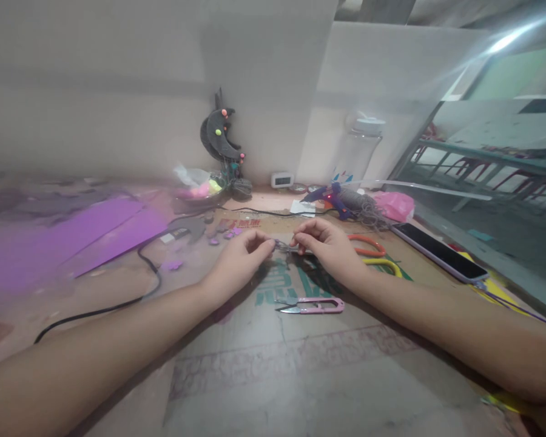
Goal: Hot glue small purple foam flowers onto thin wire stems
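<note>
My left hand (243,255) and my right hand (325,243) meet over a cardboard sheet (300,358) with green print. Both pinch a small grey piece (283,246) between their fingertips; what it is stays too small to make out. Pink thread snips (312,305) lie on the cardboard just in front of my hands, untouched. Both forearms stretch in from the bottom corners.
Purple foam sheets (73,240) lie at the left, with small purple cut-outs (222,233) nearby. A black cable (148,267) curves across the table. A blue glue gun (323,195), orange-handled scissors (368,243), a phone (441,252), a clear bottle (361,149) and a black crescent ornament (221,136) stand behind.
</note>
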`<state>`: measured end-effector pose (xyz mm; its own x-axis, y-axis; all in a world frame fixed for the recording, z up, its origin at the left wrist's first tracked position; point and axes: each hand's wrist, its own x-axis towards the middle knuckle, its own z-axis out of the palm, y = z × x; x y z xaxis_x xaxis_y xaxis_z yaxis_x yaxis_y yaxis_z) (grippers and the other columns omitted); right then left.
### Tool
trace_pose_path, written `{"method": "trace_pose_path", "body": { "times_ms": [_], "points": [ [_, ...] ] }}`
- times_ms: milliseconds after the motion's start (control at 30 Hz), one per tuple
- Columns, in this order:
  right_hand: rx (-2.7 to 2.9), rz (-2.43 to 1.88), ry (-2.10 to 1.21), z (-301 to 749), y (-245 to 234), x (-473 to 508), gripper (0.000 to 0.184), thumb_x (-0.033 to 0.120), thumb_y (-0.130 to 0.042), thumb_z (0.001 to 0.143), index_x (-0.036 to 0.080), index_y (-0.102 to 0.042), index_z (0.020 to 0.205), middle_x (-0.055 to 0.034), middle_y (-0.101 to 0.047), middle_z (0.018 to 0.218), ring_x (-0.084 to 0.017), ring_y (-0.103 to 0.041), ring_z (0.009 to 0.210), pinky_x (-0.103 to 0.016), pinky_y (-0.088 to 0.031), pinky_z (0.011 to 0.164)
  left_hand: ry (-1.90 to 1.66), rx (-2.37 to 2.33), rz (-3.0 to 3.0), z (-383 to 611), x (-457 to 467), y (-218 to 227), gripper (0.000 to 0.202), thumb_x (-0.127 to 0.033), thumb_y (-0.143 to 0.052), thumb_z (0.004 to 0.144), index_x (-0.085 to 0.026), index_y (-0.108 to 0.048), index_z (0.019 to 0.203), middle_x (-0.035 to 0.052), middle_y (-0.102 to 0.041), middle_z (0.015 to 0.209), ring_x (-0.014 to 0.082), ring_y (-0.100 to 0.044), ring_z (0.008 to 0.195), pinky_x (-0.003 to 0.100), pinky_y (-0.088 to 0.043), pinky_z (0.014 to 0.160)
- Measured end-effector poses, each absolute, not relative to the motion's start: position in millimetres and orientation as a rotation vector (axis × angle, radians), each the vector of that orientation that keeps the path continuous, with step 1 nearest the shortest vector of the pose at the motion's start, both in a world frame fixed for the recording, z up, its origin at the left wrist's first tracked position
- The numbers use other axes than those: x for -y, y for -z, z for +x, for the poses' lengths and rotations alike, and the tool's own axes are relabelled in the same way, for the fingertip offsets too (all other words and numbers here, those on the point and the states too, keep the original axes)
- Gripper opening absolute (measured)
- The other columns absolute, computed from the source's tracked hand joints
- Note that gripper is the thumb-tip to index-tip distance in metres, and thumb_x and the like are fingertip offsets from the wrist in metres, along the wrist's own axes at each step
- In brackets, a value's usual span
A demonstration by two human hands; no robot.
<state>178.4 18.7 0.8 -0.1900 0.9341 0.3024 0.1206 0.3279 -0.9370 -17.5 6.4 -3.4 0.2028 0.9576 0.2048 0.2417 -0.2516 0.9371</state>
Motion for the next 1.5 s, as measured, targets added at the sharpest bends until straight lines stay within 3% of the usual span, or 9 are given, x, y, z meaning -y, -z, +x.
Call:
{"method": "trace_pose_path", "body": {
  "times_ms": [233, 567, 633, 767, 933, 1133, 1500],
  "points": [
    [1.603, -1.004, -1.009, 178, -2, -17, 0.021, 0.037, -0.069, 0.079, 0.019, -0.059, 0.080, -0.0012, -0.071, 0.074, -0.013, -0.062, 0.061, -0.028, -0.051, 0.063, -1.106, -1.138, 1.668, -16, -6, 3, 0.019, -0.035, -0.059, 0.085, -0.018, -0.058, 0.076, -0.0013, -0.061, 0.069, 0.0146, -0.057, 0.066, 0.026, -0.042, 0.065],
    [1.679, -1.015, -0.951, 181, -6, -14, 0.034, 0.048, -0.055, 0.091, 0.018, -0.062, 0.076, -0.0013, -0.066, 0.066, -0.015, -0.061, 0.064, -0.028, -0.050, 0.066, -1.081, -1.145, 1.658, -17, -5, 3, 0.020, -0.037, -0.060, 0.085, -0.017, -0.059, 0.081, 0.0008, -0.065, 0.075, 0.0156, -0.059, 0.069, 0.028, -0.045, 0.067],
    [1.690, -1.049, -0.900, 181, -4, -16, 0.032, 0.045, -0.056, 0.090, 0.018, -0.062, 0.074, -0.0010, -0.065, 0.067, -0.014, -0.060, 0.065, -0.028, -0.049, 0.066, -1.074, -1.139, 1.670, -17, -5, 3, 0.019, -0.036, -0.060, 0.085, -0.017, -0.060, 0.082, 0.0011, -0.065, 0.075, 0.0157, -0.060, 0.070, 0.028, -0.045, 0.067],
    [1.664, -1.027, -0.860, 181, 1, -19, 0.018, 0.033, -0.064, 0.083, 0.019, -0.065, 0.096, -0.0030, -0.070, 0.089, -0.016, -0.063, 0.079, -0.030, -0.050, 0.074, -1.082, -1.119, 1.710, -17, -5, 3, 0.018, -0.034, -0.061, 0.085, -0.017, -0.062, 0.082, 0.0021, -0.067, 0.078, 0.0161, -0.062, 0.072, 0.029, -0.047, 0.069],
    [1.735, -1.088, -0.803, 181, 1, -19, 0.022, 0.037, -0.058, 0.088, 0.018, -0.061, 0.076, -0.0005, -0.064, 0.073, -0.014, -0.059, 0.069, -0.028, -0.047, 0.067, -1.059, -1.097, 1.666, -16, -5, 4, 0.017, -0.033, -0.063, 0.084, -0.017, -0.065, 0.088, 0.0039, -0.071, 0.084, 0.0162, -0.065, 0.073, 0.029, -0.050, 0.069],
    [1.737, -1.069, -0.835, 181, 5, -21, 0.019, 0.026, -0.054, 0.088, 0.019, -0.065, 0.101, 0.0010, -0.062, 0.076, -0.014, -0.058, 0.069, -0.028, -0.047, 0.066, -1.050, -1.068, 1.686, -16, -7, 4, 0.015, -0.029, -0.060, 0.086, -0.017, -0.068, 0.091, 0.0045, -0.073, 0.088, 0.0170, -0.067, 0.080, 0.030, -0.052, 0.075],
    [1.787, -1.059, -0.809, 182, 8, -22, 0.021, 0.019, -0.053, 0.087, 0.021, -0.063, 0.106, -0.0003, -0.062, 0.085, -0.015, -0.058, 0.078, -0.029, -0.046, 0.073, -1.057, -1.076, 1.713, -17, -9, 7, 0.016, -0.030, -0.060, 0.086, -0.017, -0.067, 0.090, 0.0045, -0.074, 0.088, 0.0166, -0.067, 0.080, 0.029, -0.052, 0.076]
  ]
}}
